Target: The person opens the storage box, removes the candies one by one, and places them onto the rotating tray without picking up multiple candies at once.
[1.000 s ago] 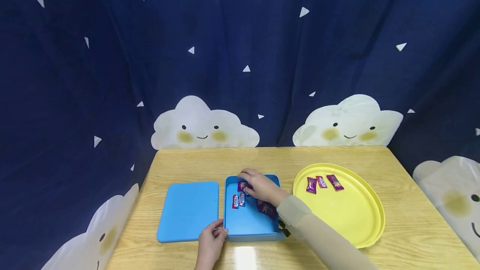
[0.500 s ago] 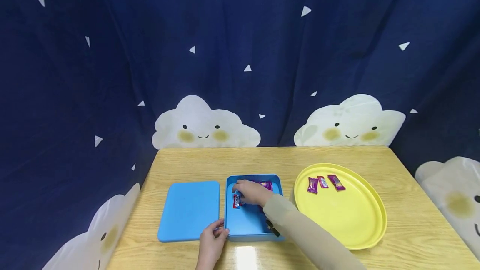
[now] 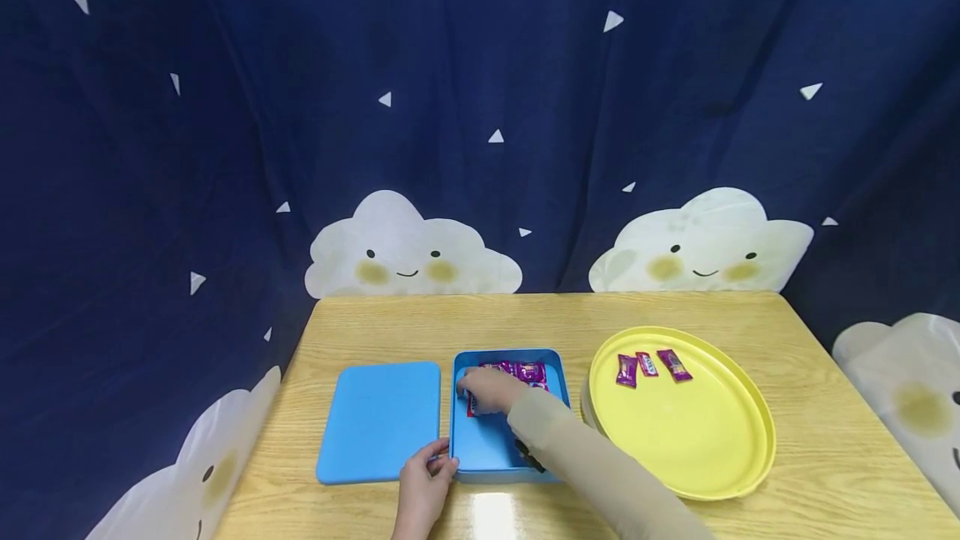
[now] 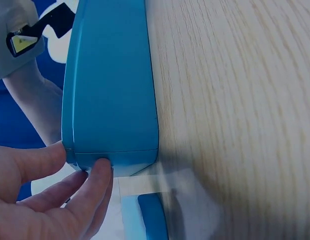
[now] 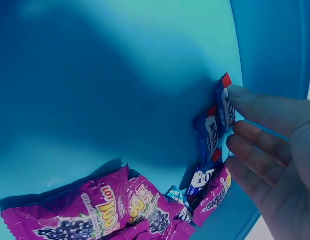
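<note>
In the head view, the open blue box (image 3: 489, 448) stands on the table. My left hand (image 3: 424, 482) holds its front left corner, the thumb and fingertips (image 4: 101, 167) against the walls in the left wrist view. My right hand (image 3: 491, 390) reaches down inside the box at its left side. In the right wrist view, its thumb and fingers pinch a small blue, white and red wrapped candy (image 5: 225, 107) beside the wall. Similar small candies (image 5: 208, 135) lie in line with it. Larger purple grape-print candies (image 5: 77, 212) lie along an adjoining side.
A flat blue lid (image 3: 380, 423) lies left of the box. To the right is a round yellow tray (image 3: 690, 440) with two purple candies (image 3: 674, 365) and one small red and white candy (image 3: 647, 364). A dark blue curtain (image 3: 450, 48) hangs behind the wooden table (image 3: 555, 317).
My right hand has moved from the back of the box toward its left side and front, uncovering purple candies at the back. The left hand stays at the corner.
</note>
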Demonstrator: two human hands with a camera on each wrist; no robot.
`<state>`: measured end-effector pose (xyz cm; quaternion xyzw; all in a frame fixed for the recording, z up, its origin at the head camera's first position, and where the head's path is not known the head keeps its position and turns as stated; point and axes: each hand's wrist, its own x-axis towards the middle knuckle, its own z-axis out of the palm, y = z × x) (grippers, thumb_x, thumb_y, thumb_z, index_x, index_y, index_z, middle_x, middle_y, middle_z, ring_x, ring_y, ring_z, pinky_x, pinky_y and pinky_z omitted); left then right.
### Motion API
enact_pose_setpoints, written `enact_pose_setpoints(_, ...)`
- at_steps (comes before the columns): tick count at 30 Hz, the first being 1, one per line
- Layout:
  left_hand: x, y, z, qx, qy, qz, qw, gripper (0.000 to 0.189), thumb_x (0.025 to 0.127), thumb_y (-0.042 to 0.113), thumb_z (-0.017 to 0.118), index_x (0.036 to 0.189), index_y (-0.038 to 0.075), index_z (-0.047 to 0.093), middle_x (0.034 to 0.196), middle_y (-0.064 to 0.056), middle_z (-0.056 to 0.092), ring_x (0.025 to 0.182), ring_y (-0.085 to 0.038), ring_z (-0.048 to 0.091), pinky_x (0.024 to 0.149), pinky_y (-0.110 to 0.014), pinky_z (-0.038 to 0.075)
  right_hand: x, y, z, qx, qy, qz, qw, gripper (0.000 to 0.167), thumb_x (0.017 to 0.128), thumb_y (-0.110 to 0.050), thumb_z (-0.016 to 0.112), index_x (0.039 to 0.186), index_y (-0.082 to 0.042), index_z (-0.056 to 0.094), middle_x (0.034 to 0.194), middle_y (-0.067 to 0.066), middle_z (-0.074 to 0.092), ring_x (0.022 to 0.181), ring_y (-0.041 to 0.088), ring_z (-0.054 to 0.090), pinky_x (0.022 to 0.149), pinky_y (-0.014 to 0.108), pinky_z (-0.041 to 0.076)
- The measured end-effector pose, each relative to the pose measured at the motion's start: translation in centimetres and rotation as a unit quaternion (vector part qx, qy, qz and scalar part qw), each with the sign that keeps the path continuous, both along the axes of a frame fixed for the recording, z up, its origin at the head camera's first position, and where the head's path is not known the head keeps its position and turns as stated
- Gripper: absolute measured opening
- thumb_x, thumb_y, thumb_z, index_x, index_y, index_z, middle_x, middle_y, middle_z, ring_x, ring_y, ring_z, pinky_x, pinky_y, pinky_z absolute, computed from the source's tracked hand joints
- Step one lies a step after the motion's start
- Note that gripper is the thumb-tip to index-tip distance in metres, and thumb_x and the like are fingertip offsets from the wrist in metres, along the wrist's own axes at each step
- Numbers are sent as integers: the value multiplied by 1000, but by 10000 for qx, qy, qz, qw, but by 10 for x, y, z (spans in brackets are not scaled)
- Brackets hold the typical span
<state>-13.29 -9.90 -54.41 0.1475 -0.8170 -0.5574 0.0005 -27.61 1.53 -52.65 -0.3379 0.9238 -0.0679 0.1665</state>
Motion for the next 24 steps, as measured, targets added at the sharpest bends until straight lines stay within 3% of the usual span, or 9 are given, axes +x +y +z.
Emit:
enact_pose_setpoints(8,0,-1,-1,0,76,-31,10000,32,81,-3,63,111,-11,58,99,-20,64,85,-23,64,66,-26,54,-1,-7,-7,199,126,79,9997,27,80,-13,70,107,-15,67,98,-2,59,80,9,54,84,27,51)
enact_pose_setpoints(24,0,-1,-1,-3,34,0,10000,31,81,-3,63,111,-11,58,97,-19,65,82,-21,63,64,-26,54,-3,-6,-8,147,191,55,9997,16,81,-8,68,96,-13,68,90,-2,58,75,9,49,81,24,51)
